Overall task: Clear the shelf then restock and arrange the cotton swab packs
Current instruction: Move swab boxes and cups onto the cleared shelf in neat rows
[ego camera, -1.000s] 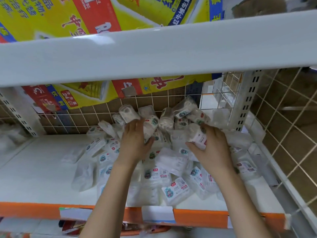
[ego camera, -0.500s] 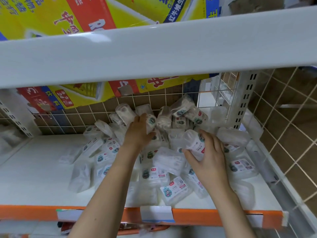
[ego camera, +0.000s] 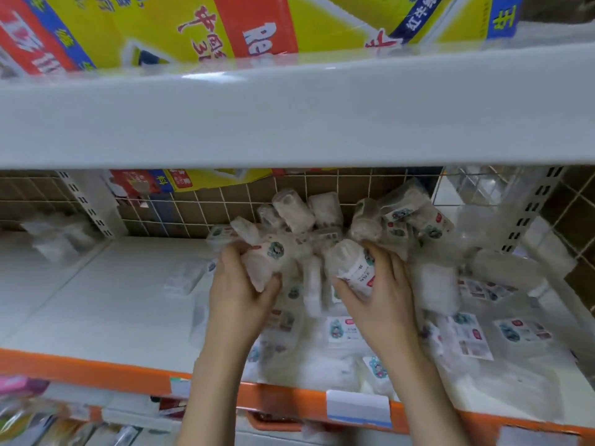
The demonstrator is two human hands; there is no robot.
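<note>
Two hands in pile: left hand [ego camera: 240,294] fingers curled round one cotton swab pack [ego camera: 267,263], right hand [ego camera: 383,294] fingers wrapped round another pack [ego camera: 352,263]. Heap of packs [ego camera: 338,220] against wire back grid [ego camera: 199,207], right half of white shelf [ego camera: 96,300]. Orange shelf edge [ego camera: 80,365] below.

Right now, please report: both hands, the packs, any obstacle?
Left hand grips one pack. Right hand grips another pack. Loose pile against wire back. Upper shelf close overhead.
</note>
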